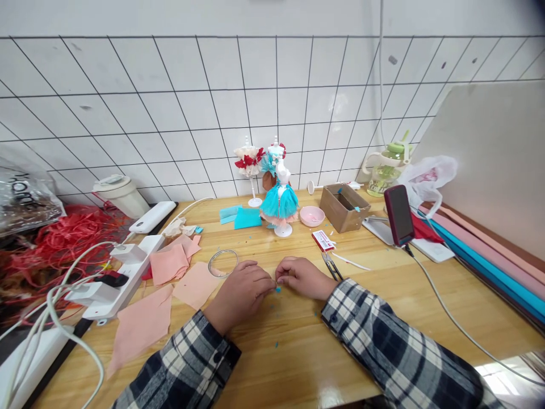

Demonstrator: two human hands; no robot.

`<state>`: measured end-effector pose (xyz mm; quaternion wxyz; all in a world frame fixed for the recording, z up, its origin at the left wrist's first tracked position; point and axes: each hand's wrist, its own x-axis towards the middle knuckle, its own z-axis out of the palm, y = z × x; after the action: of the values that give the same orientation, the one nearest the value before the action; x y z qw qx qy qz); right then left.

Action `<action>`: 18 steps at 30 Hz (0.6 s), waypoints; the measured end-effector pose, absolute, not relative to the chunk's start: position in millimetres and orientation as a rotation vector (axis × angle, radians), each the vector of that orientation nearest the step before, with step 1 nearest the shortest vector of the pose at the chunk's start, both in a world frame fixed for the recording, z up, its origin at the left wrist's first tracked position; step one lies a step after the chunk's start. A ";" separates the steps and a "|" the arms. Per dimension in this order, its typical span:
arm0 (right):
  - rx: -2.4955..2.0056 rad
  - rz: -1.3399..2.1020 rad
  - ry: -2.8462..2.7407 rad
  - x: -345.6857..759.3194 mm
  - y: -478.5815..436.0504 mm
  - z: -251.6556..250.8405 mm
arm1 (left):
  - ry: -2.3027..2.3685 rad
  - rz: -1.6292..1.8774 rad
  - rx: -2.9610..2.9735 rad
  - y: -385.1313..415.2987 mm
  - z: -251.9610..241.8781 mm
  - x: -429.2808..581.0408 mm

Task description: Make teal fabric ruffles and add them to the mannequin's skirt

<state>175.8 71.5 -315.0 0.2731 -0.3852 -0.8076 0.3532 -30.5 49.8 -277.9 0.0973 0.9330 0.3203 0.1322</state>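
My left hand (pixel 246 288) and my right hand (pixel 301 276) meet fingertip to fingertip low over the wooden table. Both are closed in a pinch; whatever lies between the fingertips is too small or hidden to name. Just below them shows a tiny turquoise scrap (pixel 278 289); whether it is held or lying there I cannot tell. Beyond the hands stands a small white mannequin (pixel 281 173) wearing a turquoise skirt (pixel 280 201) with a pink hem. A wire ring (pixel 223 263) lies beside my left hand, and pliers (pixel 331 266) lie behind my right wrist.
Peach fabric pieces (pixel 142 321) and a power strip (pixel 128 278) with cables lie left. Behind are turquoise fabric (pixel 247 218), a pink bowl (pixel 312 216), a cardboard box (pixel 344 207) and another dressed mannequin (pixel 248 162). A phone (pixel 399 216) and fabric rolls (pixel 489 267) are right.
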 end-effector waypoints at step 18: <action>-1.435 0.138 -2.468 148.2 34.9 -289.4 | 1.672 0.383 2.648 39.6 -287.5 -14.0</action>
<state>148.2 34.9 -289.4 0.1409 -0.4971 -0.8548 0.0479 -14.0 39.6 -287.5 -0.0067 0.8394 0.5298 0.1215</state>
